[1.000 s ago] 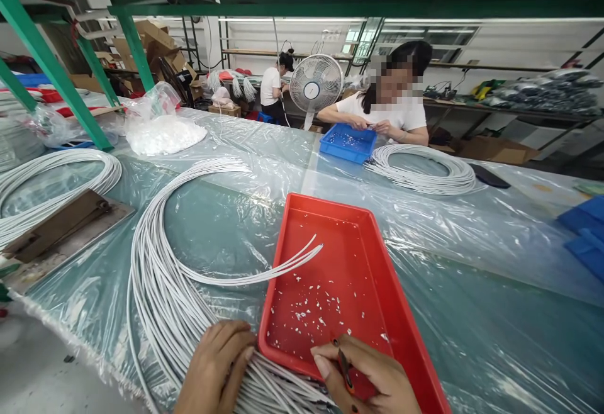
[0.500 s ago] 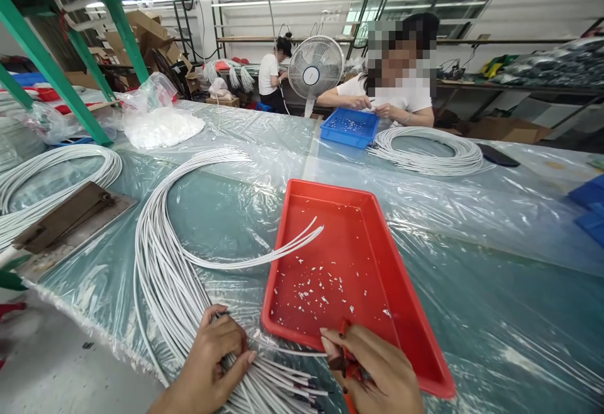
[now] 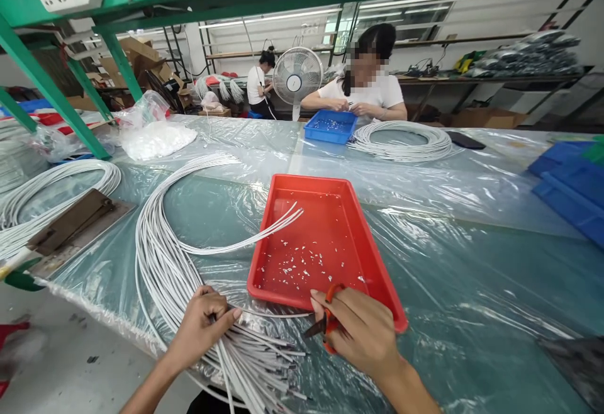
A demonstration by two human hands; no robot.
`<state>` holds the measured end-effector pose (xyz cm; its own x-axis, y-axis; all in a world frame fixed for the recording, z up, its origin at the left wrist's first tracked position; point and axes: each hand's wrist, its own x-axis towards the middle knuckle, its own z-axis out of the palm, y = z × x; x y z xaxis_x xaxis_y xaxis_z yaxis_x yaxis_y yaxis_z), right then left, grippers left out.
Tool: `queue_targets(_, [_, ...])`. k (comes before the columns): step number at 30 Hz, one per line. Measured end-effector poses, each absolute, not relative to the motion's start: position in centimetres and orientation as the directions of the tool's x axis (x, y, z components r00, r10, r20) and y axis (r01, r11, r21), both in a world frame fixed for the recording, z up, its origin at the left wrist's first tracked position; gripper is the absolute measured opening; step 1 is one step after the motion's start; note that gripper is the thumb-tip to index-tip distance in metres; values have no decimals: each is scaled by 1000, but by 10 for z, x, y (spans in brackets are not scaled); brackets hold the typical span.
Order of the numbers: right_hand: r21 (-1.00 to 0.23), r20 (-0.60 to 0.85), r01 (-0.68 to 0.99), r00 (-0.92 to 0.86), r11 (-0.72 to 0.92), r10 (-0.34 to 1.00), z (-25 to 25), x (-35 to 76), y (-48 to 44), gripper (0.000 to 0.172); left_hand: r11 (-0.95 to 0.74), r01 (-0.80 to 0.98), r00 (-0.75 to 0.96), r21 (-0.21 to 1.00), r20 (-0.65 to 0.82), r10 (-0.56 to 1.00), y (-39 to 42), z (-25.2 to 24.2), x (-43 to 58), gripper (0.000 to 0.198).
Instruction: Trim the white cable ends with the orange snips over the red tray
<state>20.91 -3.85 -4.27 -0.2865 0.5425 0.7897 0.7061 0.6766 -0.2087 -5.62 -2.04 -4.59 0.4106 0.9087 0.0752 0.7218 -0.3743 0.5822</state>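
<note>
Pinching a single white cable (image 3: 271, 314) out of the bundle of cables (image 3: 160, 263), the left hand (image 3: 205, 323) has its fingers (image 3: 231, 315) closed on it at the near edge of the bench (image 3: 472, 263). The cable's long axis runs sideways toward the right hand (image 3: 361, 332), which is clenched around the red-handled scissors (image 3: 325, 324). Their tip points left at the cable's free end, just before the red tray (image 3: 377, 275), so this hand is the nearer.
</note>
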Motion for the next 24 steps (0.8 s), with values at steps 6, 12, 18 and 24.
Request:
queue_targets(6, [-226, 805, 709, -251, 668, 538, -37, 212, -40, 18, -410, 735, 433, 540, 91, 897, -23, -33, -43, 22])
queue_targets(12, [-255, 802, 721, -215, 644, 558, -37, 218, -37, 19, -499, 693, 536, 520, 91, 839, -30, -23, -31, 28])
queue_targets(18, [-270, 800, 720, -201, 639, 565, -38, 219, -34, 20, -606, 610, 710, 510, -12, 704, -41, -8, -32, 54])
queue_targets(24, [-267, 808, 712, -202, 649, 554, -38, 218, -37, 21, -487, 647, 606, 587, -8, 796, -51, -13, -31, 27])
